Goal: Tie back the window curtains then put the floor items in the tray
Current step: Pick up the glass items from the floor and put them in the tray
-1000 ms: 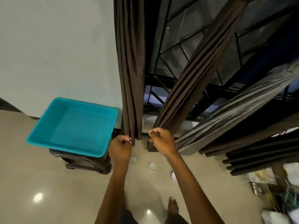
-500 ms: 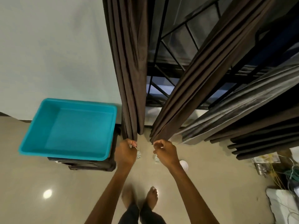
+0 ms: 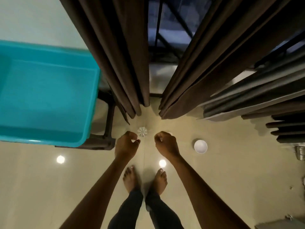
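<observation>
Where curtains (image 3: 115,63) part, left hand (image 3: 126,145) and right hand (image 3: 166,144) hover curled.

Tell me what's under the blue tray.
A dark stand holds up the tray; only its right legs and bottom edge show. The tray hides the rest of it.

A plain off-white painted wall (image 3: 33,17) fills the upper left. To its right, a window of dark bluish glass (image 3: 173,32) sits behind a black metal grille of straight and slanted bars (image 3: 158,27). The glossy beige tiled floor (image 3: 49,192) carries two round white glints of reflected light (image 3: 60,159). A low dark-framed stool (image 3: 109,119) stands close to the wall. A shiny steel container (image 3: 300,152) sits at the right edge.
</observation>
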`<state>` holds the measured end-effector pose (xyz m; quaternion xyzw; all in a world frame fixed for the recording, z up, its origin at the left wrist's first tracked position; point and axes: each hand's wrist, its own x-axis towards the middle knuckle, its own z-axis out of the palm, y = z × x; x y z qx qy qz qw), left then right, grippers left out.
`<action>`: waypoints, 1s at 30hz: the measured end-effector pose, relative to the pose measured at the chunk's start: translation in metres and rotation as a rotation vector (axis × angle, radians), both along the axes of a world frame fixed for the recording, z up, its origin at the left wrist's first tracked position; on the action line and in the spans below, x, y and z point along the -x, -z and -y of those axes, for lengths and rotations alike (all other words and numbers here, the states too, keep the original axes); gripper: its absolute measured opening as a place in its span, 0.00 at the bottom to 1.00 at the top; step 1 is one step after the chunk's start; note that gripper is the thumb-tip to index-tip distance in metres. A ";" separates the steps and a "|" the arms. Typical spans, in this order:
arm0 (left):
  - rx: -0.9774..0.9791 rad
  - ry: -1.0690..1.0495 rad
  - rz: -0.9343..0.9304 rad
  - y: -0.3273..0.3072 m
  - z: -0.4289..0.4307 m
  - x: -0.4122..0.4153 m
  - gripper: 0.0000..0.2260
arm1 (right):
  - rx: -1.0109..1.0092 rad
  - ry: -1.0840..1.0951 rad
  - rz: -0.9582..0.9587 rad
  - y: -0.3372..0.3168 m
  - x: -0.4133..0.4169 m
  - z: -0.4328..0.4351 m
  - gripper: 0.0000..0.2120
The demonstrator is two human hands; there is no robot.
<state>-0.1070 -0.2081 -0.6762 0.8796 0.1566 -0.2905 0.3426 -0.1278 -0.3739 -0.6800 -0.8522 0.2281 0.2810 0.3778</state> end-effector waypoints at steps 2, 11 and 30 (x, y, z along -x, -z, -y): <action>0.005 0.015 -0.028 0.040 0.002 0.004 0.10 | -0.008 -0.009 -0.010 0.040 -0.001 -0.003 0.09; -0.167 0.169 -0.149 0.212 -0.002 -0.018 0.18 | -0.001 0.054 -0.060 0.207 -0.001 -0.003 0.13; -0.184 0.146 -0.251 0.393 0.002 -0.053 0.24 | 0.054 -0.023 -0.077 0.397 -0.037 -0.018 0.23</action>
